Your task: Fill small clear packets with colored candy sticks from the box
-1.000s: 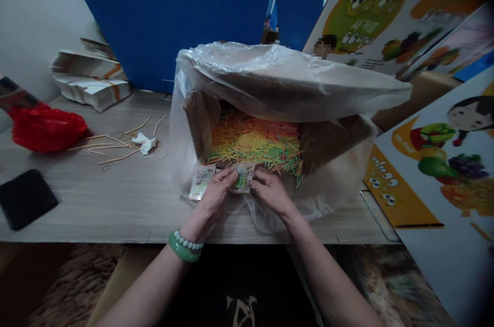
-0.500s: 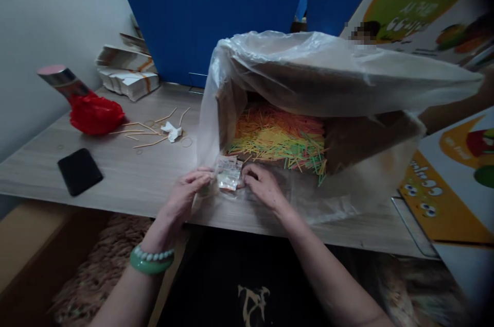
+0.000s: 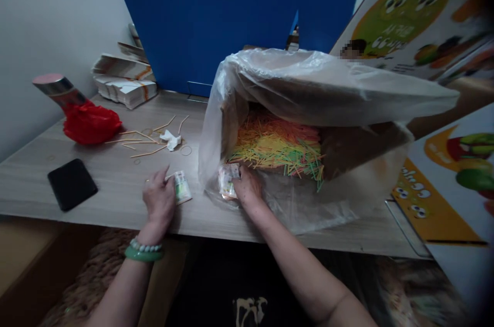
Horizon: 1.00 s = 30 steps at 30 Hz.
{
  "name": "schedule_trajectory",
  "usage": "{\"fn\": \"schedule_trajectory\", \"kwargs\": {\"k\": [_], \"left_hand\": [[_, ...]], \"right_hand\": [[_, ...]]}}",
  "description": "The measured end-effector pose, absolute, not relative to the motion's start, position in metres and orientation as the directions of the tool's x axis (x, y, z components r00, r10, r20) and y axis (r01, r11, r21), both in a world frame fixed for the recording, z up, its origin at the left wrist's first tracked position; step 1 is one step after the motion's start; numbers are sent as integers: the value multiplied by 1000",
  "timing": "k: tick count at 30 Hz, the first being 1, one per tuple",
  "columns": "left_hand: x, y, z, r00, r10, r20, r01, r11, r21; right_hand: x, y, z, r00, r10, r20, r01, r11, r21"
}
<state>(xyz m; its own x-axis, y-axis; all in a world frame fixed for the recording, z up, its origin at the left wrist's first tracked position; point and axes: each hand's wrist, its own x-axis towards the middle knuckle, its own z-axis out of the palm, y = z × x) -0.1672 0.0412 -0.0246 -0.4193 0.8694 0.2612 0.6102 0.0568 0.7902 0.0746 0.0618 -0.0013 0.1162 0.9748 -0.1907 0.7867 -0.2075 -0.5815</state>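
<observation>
A cardboard box [image 3: 339, 147] lined with a clear plastic bag [image 3: 309, 80] lies on its side on the wooden table [image 3: 116, 183], full of thin orange, yellow and green sticks [image 3: 278, 144]. My left hand [image 3: 158, 201], with a green bangle at the wrist, presses a small filled packet [image 3: 181, 187] onto the table left of the box. My right hand [image 3: 247, 188] is at the box mouth, fingers closed on a small stack of printed packets [image 3: 227, 178].
A black phone [image 3: 71, 183] lies at the near left. Behind it are a red plastic bag [image 3: 90, 123] with a metal cylinder [image 3: 56, 87], loose sticks and rubber bands [image 3: 146, 141], crumpled tissue [image 3: 170, 139] and stacked paper boxes [image 3: 123, 85]. Colourful printed boards [image 3: 443, 162] stand on the right.
My left hand moved left, away from the box, carrying a filled packet down to the table. My right hand stayed at the box mouth with the other packets.
</observation>
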Motion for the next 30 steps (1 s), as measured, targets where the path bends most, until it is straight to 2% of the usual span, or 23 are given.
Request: {"fn": "schedule_trajectory", "kwargs": {"k": [2,3,7,9,11,14,17,19,21,22,24,26,28,30], "left_hand": [[-153,31,-18,-411,801,436,751,27,659],[-143,26,-14,-389,788,477,770,-7,638],[-101,15,0,-237,869,434,631,-202,749],[-86,17,7,-169,920,355,538,-216,815],[-74,22,14,-173,958,230,446,-132,885],[-55,31,25,-178,984,-25,180,57,982],[-33,39,34,31,960,-279,-201,279,939],[-20,44,35,117,921,-371,-339,388,857],[-10,47,34,92,911,-402,-390,404,827],[-7,48,32,77,912,-403,-396,399,827],[1,48,29,70,913,-402,-387,396,832],[12,46,26,127,907,-402,-359,420,834],[27,42,23,218,895,-389,-319,443,838],[40,39,22,316,878,-359,-281,448,849]], "right_hand": [[79,60,2,100,987,-124,789,-155,-595],[82,59,3,89,992,-89,794,-125,-595],[91,59,4,34,999,0,820,-28,-572],[95,60,4,27,999,46,791,6,-612],[98,59,6,62,995,82,709,14,-705],[98,54,9,64,997,49,409,18,-912],[106,50,11,-113,994,7,18,9,-1000],[125,51,13,-250,968,3,-34,-6,-999],[160,56,15,-320,947,4,94,36,-995],[182,61,16,-294,955,20,188,78,-979],[228,77,19,-95,993,69,460,106,-882],[266,101,22,129,977,169,660,43,-750],[287,133,24,183,953,242,771,14,-636],[289,168,23,137,955,261,827,35,-562]]}}
